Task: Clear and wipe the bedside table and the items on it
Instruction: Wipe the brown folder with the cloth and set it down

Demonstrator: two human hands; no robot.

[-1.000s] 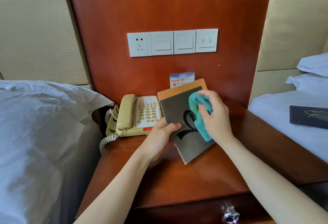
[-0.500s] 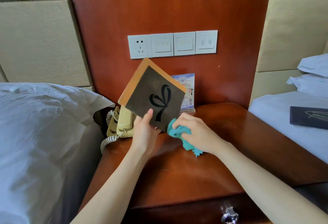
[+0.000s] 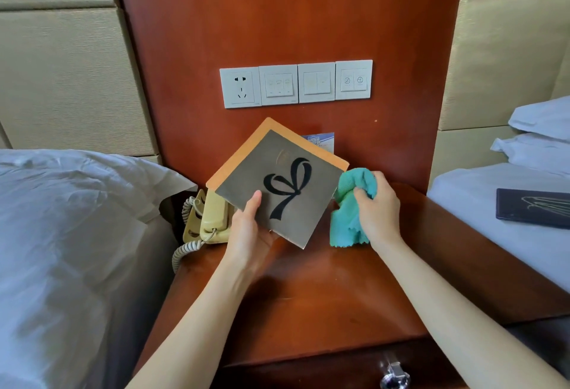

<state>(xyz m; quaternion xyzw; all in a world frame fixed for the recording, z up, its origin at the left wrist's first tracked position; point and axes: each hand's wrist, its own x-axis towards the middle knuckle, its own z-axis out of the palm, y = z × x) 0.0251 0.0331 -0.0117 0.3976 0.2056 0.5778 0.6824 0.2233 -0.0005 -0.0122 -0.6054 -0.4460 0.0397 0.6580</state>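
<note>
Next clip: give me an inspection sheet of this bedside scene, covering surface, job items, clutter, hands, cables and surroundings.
Surface: glossy reddish-brown wooden bedside table, bare in front.
Job's things: square grey booklet with black ribbon motif and orange border, held tilted above the table; crumpled teal cleaning cloth beside its right edge.
Clutter: cream corded telephone at back left; small blue-and-white card behind the booklet.
Hands: left hand grips the booklet's lower corner; right hand grips the cloth.
Cables: coiled phone cord hanging off the left edge.
Surroundings: white wall socket and switches; white-sheeted beds either side; dark folder on right bed.
</note>
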